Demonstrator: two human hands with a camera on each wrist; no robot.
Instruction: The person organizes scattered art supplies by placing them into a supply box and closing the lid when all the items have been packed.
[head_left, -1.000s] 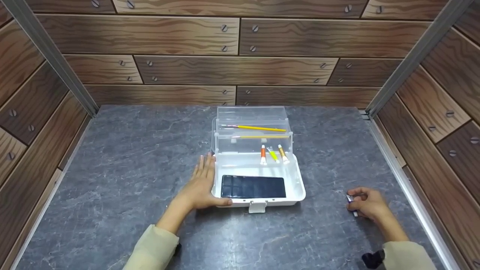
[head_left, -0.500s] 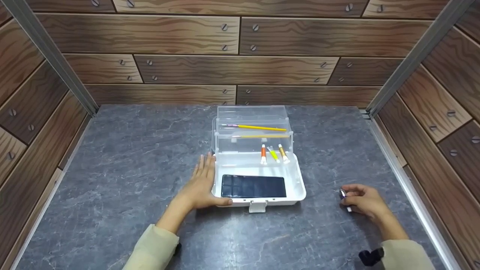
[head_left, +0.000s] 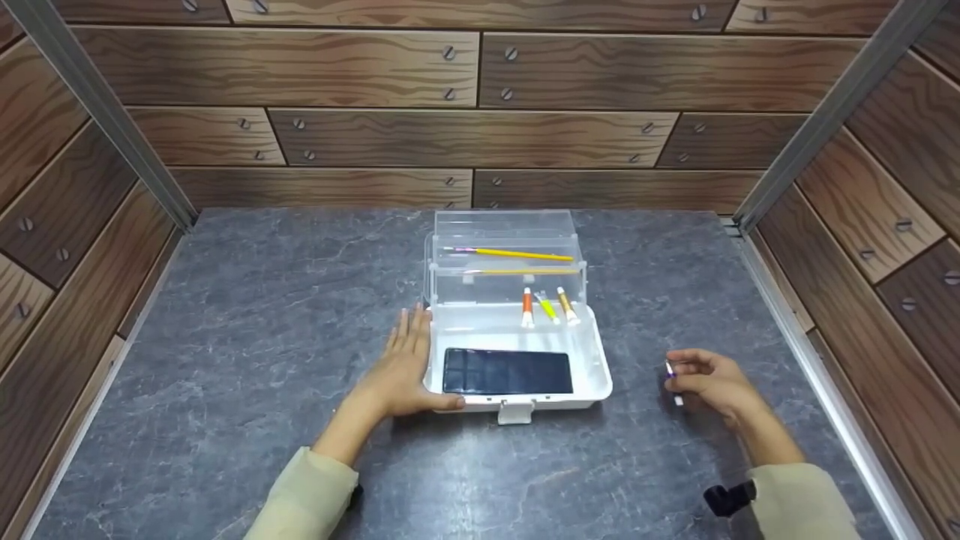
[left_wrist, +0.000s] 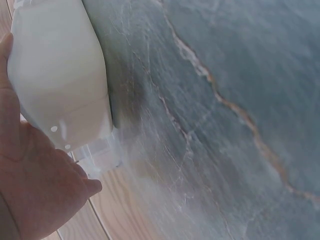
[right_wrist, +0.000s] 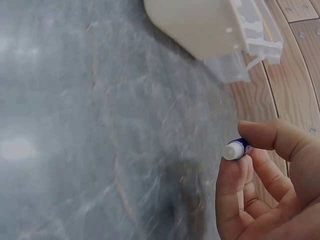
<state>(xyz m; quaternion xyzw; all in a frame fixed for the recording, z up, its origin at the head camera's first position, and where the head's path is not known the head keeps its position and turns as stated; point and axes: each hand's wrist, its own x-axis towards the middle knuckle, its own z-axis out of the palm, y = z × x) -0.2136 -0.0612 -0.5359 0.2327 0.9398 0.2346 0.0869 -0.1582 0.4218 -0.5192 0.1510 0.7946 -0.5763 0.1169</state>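
Note:
A white plastic box stands in the middle of the table, its clear lid and trays unfolded at the back. My left hand rests against the box's left side, fingers straight, thumb along the front rim. To the right of the box, my right hand pinches a small paint tube between thumb and fingers, held above the table. This tube is blue-purple with a white cap. A black phone-like slab lies in the box bottom. Three paint tubes, orange, yellow-green and gold, lie toward its back.
Two yellow-handled paintbrushes, a rear one and a front one, lie in the clear trays. A white latch hangs at the box front. The grey marbled table is enclosed by wood-patterned walls and metal posts.
My right hand has moved left and slightly away from me, carrying the paint tube toward the box. The left hand and the box have stayed in place.

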